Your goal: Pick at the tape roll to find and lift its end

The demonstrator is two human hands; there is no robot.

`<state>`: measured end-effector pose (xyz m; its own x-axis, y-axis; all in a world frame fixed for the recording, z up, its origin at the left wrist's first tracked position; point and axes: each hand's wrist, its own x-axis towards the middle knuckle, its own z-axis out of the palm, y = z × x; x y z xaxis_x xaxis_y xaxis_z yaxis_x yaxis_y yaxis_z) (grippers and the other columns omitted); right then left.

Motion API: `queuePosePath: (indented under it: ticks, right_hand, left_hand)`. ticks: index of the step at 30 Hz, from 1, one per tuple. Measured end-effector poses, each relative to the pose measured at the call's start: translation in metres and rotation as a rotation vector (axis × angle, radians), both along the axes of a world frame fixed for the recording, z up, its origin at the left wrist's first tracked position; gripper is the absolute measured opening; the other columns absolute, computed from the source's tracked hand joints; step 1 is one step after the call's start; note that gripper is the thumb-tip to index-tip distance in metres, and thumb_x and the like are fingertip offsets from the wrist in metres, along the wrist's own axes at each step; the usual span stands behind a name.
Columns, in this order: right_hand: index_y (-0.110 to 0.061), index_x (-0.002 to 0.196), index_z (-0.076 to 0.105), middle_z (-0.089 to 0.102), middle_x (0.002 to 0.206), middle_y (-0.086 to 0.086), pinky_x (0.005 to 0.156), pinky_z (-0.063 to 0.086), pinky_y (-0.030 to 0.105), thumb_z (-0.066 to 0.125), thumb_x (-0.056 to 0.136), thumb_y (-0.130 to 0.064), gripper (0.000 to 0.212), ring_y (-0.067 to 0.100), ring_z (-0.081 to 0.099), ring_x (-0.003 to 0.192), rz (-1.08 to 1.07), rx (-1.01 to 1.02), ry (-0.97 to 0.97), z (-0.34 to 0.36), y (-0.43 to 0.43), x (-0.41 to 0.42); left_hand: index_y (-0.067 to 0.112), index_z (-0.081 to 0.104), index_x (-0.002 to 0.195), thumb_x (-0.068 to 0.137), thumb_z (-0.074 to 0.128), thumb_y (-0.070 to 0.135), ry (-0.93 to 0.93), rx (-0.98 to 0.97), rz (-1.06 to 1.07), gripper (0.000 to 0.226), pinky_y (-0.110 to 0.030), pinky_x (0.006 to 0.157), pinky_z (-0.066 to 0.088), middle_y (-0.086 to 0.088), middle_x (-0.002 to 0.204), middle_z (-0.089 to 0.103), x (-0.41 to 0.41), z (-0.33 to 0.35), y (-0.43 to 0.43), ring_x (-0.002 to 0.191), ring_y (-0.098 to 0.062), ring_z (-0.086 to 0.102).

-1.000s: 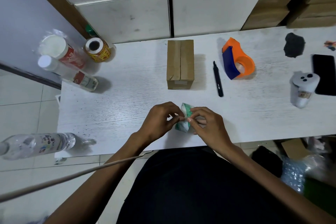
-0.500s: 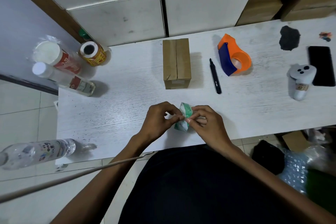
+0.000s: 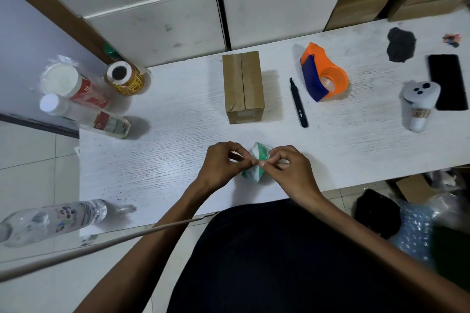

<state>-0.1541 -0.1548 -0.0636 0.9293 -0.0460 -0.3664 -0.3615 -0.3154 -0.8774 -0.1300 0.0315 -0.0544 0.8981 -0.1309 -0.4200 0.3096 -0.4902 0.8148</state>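
Head camera view, looking down over a dark-clothed lap at a white wood-grain table [image 3: 178,155]. Closest to the viewer, both hands meet at the table's near edge around a small green-and-white packet [image 3: 255,168]. The left hand [image 3: 223,165] pinches the packet's left side with curled fingers and thumb, and the right hand [image 3: 287,170] pinches its right side the same way, so that their fingertips almost touch over the middle. The packet sits just above or on the table; which one cannot be told. At the near left corner a clear plastic water bottle [image 3: 53,221] lies on its side. Farther back, straight beyond the hands, stands a taped brown cardboard box [image 3: 243,86]. To its right lie a black pen-shaped utility knife [image 3: 298,103] and an orange and blue tape dispenser [image 3: 323,72]. Farther right are a white handheld controller [image 3: 418,104] and a black phone [image 3: 447,81]. At the far left stand bottles and a yellow label roll [image 3: 126,77].
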Motion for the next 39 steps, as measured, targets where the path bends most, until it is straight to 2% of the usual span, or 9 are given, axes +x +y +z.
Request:
queuePosePath:
  ticks: [5, 9, 15, 18, 21, 25, 28, 34, 39]
  right_hand:
    - [-0.002, 0.070, 0.067, 0.066, 0.097, 0.008, 0.075, 0.054, 0.012, 0.082, 0.074, -0.008, 0.017, 0.004, 0.066, 0.086, -0.027, 0.014, 0.035, -0.001, -0.001, 0.000]
    - [-0.004, 0.073, 0.071, 0.064, 0.098, 0.009, 0.072, 0.051, 0.007, 0.083, 0.073, -0.009, 0.013, 0.001, 0.067, 0.079, -0.018, 0.030, 0.043, 0.001, 0.000, -0.001]
    - [-0.009, 0.075, 0.076, 0.063, 0.103, 0.007, 0.075, 0.050, 0.006, 0.085, 0.072, -0.012, 0.009, 0.005, 0.067, 0.086, -0.007, 0.024, 0.079, 0.004, 0.001, -0.004]
    - [-0.013, 0.073, 0.077, 0.065, 0.103, 0.001, 0.084, 0.053, 0.015, 0.086, 0.070, -0.015, 0.010, 0.006, 0.067, 0.091, -0.019, -0.002, 0.100, 0.005, 0.002, -0.006]
    - [-0.016, 0.069, 0.077, 0.068, 0.094, -0.008, 0.086, 0.053, 0.024, 0.086, 0.070, -0.012, 0.010, 0.011, 0.069, 0.095, -0.033, 0.022, 0.140, 0.009, 0.004, -0.007]
    - [-0.003, 0.073, 0.078, 0.066, 0.078, -0.011, 0.072, 0.050, 0.009, 0.083, 0.072, -0.006, 0.006, -0.007, 0.066, 0.073, -0.049, 0.084, 0.162, 0.012, 0.006, -0.007]
    - [0.000, 0.077, 0.078, 0.067, 0.078, -0.013, 0.066, 0.047, 0.002, 0.082, 0.073, -0.005, 0.007, -0.014, 0.063, 0.067, -0.069, 0.099, 0.168, 0.010, 0.006, -0.007]
    - [-0.011, 0.073, 0.079, 0.077, 0.089, -0.003, 0.081, 0.056, 0.024, 0.083, 0.072, -0.015, 0.005, 0.003, 0.071, 0.083, -0.111, 0.063, 0.190, 0.005, 0.006, -0.007]
    - [-0.010, 0.070, 0.078, 0.077, 0.089, 0.005, 0.080, 0.055, 0.026, 0.083, 0.072, -0.013, 0.006, 0.010, 0.072, 0.082, -0.112, 0.072, 0.180, 0.007, 0.007, -0.006]
  left_hand:
    - [0.016, 0.075, 0.074, 0.073, 0.087, 0.020, 0.022, -0.001, -0.068, 0.013, -0.021, 0.073, 0.058, 0.002, 0.085, 0.077, 0.010, 0.000, 0.005, 0.077, -0.005, 0.074]
    - [0.016, 0.075, 0.074, 0.074, 0.086, 0.018, 0.044, 0.007, -0.157, 0.012, -0.017, 0.072, 0.055, -0.001, 0.091, 0.078, 0.016, 0.006, 0.008, 0.076, -0.004, 0.074]
    - [0.017, 0.077, 0.076, 0.072, 0.088, 0.019, 0.082, 0.042, -0.230, 0.012, -0.018, 0.071, 0.055, -0.001, 0.090, 0.078, 0.023, 0.011, 0.012, 0.075, -0.009, 0.075]
    - [0.013, 0.078, 0.077, 0.070, 0.089, 0.017, 0.098, 0.052, -0.249, 0.013, -0.027, 0.080, 0.058, -0.004, 0.094, 0.078, 0.026, 0.013, 0.012, 0.079, -0.011, 0.075]
    - [0.013, 0.078, 0.073, 0.068, 0.090, 0.015, 0.104, 0.051, -0.270, 0.013, -0.024, 0.081, 0.058, -0.006, 0.094, 0.078, 0.030, 0.015, 0.011, 0.081, -0.005, 0.074]
    - [0.008, 0.078, 0.072, 0.067, 0.090, 0.012, 0.096, 0.057, -0.293, 0.014, -0.016, 0.077, 0.056, -0.010, 0.091, 0.078, 0.033, 0.016, 0.010, 0.079, 0.002, 0.072]
    - [0.010, 0.078, 0.072, 0.066, 0.091, 0.014, 0.107, 0.061, -0.285, 0.014, -0.030, 0.083, 0.059, -0.007, 0.088, 0.078, 0.035, 0.014, 0.010, 0.079, -0.009, 0.075]
    - [0.008, 0.078, 0.071, 0.064, 0.091, 0.009, 0.111, 0.038, -0.231, 0.015, -0.028, 0.077, 0.060, -0.006, 0.078, 0.077, 0.034, 0.011, 0.008, 0.073, -0.011, 0.075]
    - [0.005, 0.078, 0.071, 0.064, 0.090, 0.003, 0.126, 0.003, -0.187, 0.014, -0.018, 0.071, 0.056, -0.009, 0.079, 0.077, 0.032, 0.010, 0.007, 0.073, -0.015, 0.075]
